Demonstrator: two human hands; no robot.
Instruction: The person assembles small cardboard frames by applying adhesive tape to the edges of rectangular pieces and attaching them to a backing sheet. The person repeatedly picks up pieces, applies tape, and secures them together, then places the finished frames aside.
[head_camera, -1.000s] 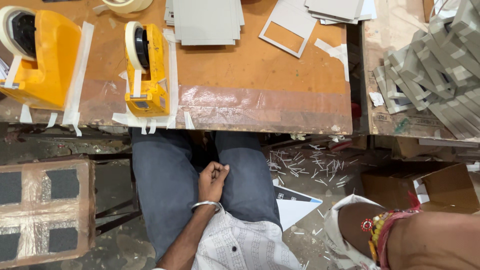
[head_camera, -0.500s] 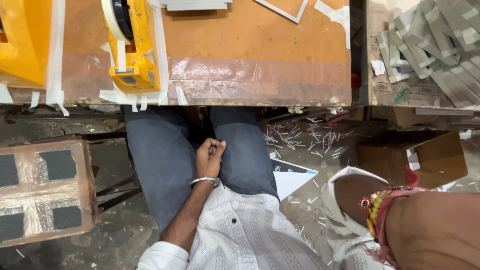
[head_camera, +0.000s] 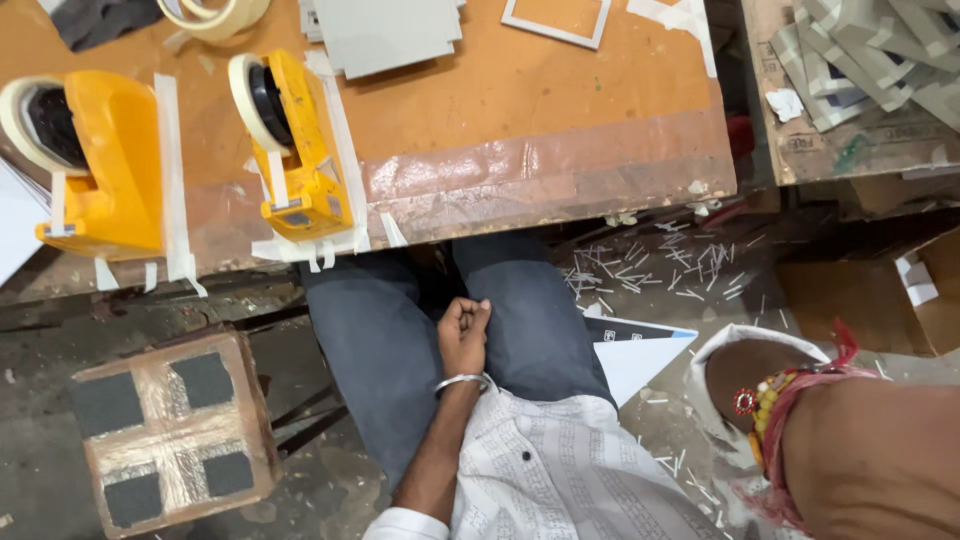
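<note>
My left hand (head_camera: 463, 330) rests in my lap on grey trousers, between my thighs. Its fingers are curled shut with nothing in them, and a silver bangle sits on the wrist. My right hand (head_camera: 742, 372) is low at the right, close to the camera, with red thread bands on the wrist. Its fingers are hidden behind a white edge, so I cannot tell whether it holds anything. Both hands are below the front edge of the brown worktable (head_camera: 560, 160).
Two yellow tape dispensers (head_camera: 295, 150) (head_camera: 100, 165) are taped to the table's left side. Grey card pieces (head_camera: 385, 30) and a white card frame (head_camera: 555, 18) lie farther back. A taped box stool (head_camera: 175, 430) stands at the left. White sheets (head_camera: 635, 355) and scattered offcuts cover the floor.
The view has shifted, so both dispensers show again. My left hand stays shut in my lap and my right arm stays low at the right.
</note>
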